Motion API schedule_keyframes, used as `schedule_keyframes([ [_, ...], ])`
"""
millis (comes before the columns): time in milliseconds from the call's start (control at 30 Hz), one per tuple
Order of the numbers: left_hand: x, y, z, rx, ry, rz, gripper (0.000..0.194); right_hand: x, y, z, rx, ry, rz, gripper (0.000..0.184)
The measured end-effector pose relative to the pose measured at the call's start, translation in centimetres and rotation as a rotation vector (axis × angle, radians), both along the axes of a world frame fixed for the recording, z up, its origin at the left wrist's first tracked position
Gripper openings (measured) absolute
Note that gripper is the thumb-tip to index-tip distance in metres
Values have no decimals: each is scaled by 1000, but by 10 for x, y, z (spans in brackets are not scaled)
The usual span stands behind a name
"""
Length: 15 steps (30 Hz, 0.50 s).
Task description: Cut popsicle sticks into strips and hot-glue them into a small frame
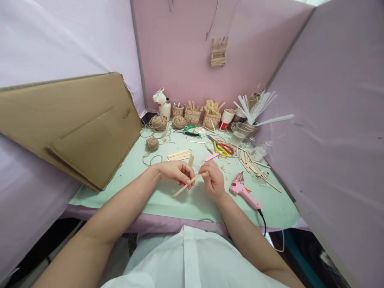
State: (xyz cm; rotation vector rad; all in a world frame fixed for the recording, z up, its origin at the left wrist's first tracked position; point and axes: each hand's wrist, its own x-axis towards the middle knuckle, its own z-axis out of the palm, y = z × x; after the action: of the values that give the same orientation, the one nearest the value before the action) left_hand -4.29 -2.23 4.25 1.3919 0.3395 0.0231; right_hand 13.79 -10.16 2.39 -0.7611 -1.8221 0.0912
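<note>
Both my hands meet over the pale green mat [180,200] near its middle. My left hand [175,171] is closed in a pinch on a flat wooden craft stick [183,189] that slants down to the left. My right hand [212,180] is closed too, its fingertips pinching the upper right end of the same stick. A second short stick end [191,160] pokes up just behind my left fingers. A pink strip [211,157] lies on the mat just beyond my right hand.
A pink glue gun [242,190] with its cord lies right of my right hand. Scissors [222,148], loose sticks [252,164], a stick stack [179,155], twine balls [152,144], small baskets [211,118] and cups line the back. A big cardboard sheet [75,124] leans at left.
</note>
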Motion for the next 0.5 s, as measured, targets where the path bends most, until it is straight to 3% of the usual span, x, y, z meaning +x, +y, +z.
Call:
schedule_keyframes([
  [100, -4, 1, 5, 38, -38, -51, 25, 10, -12, 15, 20, -40, -97, 19],
  [167, -8, 2, 9, 78, -91, -47, 27, 25, -22, 27, -66, -191, -209, 12],
  [300, -17, 6, 14, 135, -231, 17, 29, 79, -40, 41, -460, -446, -514, 15],
  [400, -24, 10, 14, 107, -317, 123, 30, 119, -48, 38, -794, -622, -729, 27],
  [500, -28, 13, 11, 54, -407, 240, 33, 141, -49, 32, -1057, -708, -818, 40],
])
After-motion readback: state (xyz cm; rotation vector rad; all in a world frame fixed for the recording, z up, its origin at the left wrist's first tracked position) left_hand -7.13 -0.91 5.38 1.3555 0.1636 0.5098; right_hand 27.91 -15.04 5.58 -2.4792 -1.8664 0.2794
